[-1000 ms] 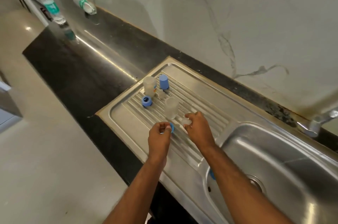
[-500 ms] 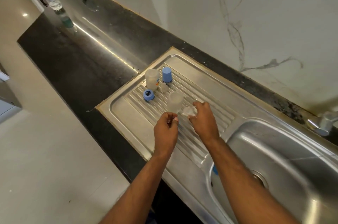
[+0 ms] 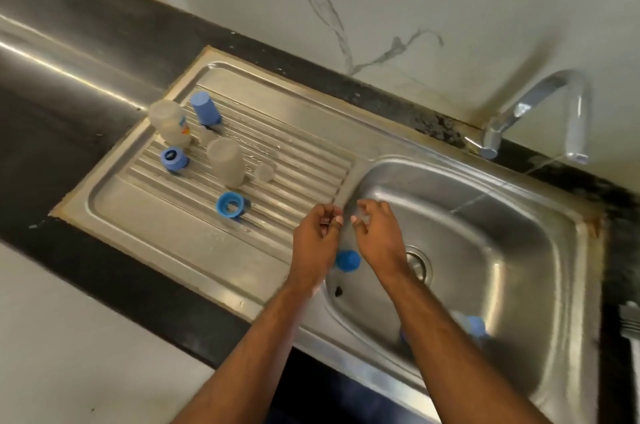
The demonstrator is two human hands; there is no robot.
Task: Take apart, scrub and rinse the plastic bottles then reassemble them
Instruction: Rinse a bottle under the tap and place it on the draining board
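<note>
Both hands hover at the basin's left edge — left hand (image 3: 317,233) loosely curled, right hand (image 3: 375,233) spread. On the ribbed drainboard (image 3: 304,160) stand clear bottles (image 3: 227,162) and blue caps (image 3: 230,204) — another blue cap (image 3: 348,261) sits in the basin.

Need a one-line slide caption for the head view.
Both hands meet over the sink; bottle parts stand on the drainboard.

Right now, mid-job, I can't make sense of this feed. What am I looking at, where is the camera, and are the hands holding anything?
There is no machine here: these are a person's two bare arms, seen from a camera worn on the head, looking down. The left hand and right hand hover at the basin's edge, fingers loosely curled, seemingly holding nothing. On the ribbed drainboard stand two clear bottle bodies upside down, a blue cap and two blue rings. Another blue cap lies in the sink basin. The tap runs a thin stream.
</note>
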